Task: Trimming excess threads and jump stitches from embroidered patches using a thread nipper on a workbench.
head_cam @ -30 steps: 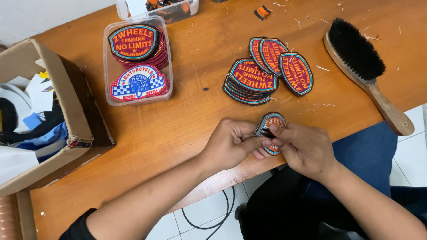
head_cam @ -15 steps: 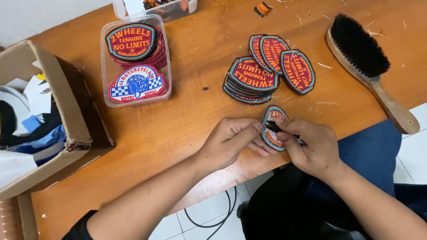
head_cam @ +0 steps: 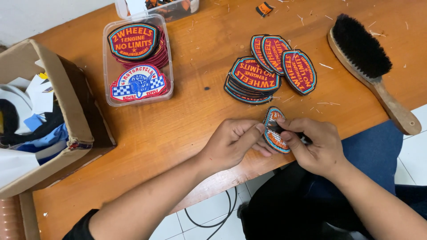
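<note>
Together left hand (head_cam: 233, 144) and right hand (head_cam: 313, 144) pinch embroidered patch (head_cam: 273, 131), fingers curled, above table edge (head_cam: 213, 186)

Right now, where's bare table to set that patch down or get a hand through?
Bare wood lies between the clear tray and the patch stack, running down toward the left hand. Another strip sits between the cardboard box and that hand. It is crowded around the fanned patches and the brush. Both hands pinch the held patch, right hand included.

Orange-brown wooden table (head_cam: 187, 120), white tiled floor (head_cam: 413, 155) below, pale wall (head_cam: 40, 15) behind, even light.
</note>
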